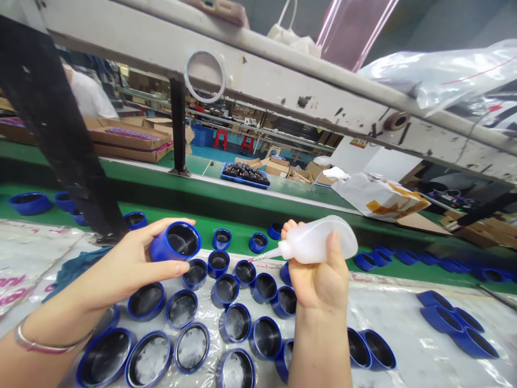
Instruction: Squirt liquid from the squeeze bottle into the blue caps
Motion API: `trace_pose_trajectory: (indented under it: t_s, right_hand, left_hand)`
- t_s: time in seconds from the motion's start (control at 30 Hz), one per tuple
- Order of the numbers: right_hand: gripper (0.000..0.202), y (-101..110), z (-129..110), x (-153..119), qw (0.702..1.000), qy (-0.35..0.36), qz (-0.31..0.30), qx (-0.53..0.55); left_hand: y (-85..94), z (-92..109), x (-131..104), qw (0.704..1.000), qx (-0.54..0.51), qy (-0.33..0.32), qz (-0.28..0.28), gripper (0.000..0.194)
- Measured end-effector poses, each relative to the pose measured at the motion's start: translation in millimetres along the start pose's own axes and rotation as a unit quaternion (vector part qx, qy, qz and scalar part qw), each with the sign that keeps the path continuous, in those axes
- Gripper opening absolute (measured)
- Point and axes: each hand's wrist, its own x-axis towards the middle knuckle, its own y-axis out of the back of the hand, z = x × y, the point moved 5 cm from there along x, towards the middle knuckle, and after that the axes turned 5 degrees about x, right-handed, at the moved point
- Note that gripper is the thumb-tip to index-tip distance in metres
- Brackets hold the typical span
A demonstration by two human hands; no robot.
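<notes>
My left hand (143, 250) grips a round blue cup with a black inside (183, 241), fingers curled around its sides and its mouth tilted toward me. In my right hand (319, 275) lies a translucent white squeeze bottle (319, 240), held on its side with the thumb across it. Its thin nozzle points left, toward the held cup but apart from it. Below both hands, several more blue cups stand mouth up on the plastic-covered table; one (237, 322) shows a greyish bottom. Whether liquid leaves the nozzle cannot be made out.
A green conveyor belt (323, 250) with more blue cups runs behind the table. Above it crosses a white beam (258, 70), with a dark post (72, 124) at left. Blue cups (476, 342) cluster at right. A blue tray (245, 177) and a person (91, 94) are farther back.
</notes>
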Motion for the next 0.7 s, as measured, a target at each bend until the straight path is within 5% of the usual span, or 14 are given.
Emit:
trace_pose_trajectory:
  t_s: [0.13, 0.23, 0.3, 0.7]
  right_hand:
    - [0.061, 3.6, -12.6, -2.7, 0.993, 0.105, 0.029, -0.054]
    - [0.058, -1.1, -23.4, -10.0, 0.968, 0.179, -0.017, -0.177]
    - [0.056, -5.0, -25.9, -14.3, 0.953, 0.183, -0.046, -0.238]
    - [0.028, -27.4, -15.7, -45.9, 0.964, 0.104, -0.169, -0.175]
  left_hand:
    - [-9.5, 2.5, 0.0, 0.997, 0.01, -0.021, -0.067, 0.073]
    - [-15.2, 1.3, -1.3, 0.993, 0.004, -0.024, -0.114, 0.075]
    - [-16.7, 0.5, -2.4, 0.991, 0.004, -0.031, -0.128, 0.076]
    - [-13.7, 3.8, -2.9, 0.988, 0.005, -0.015, -0.156, 0.055]
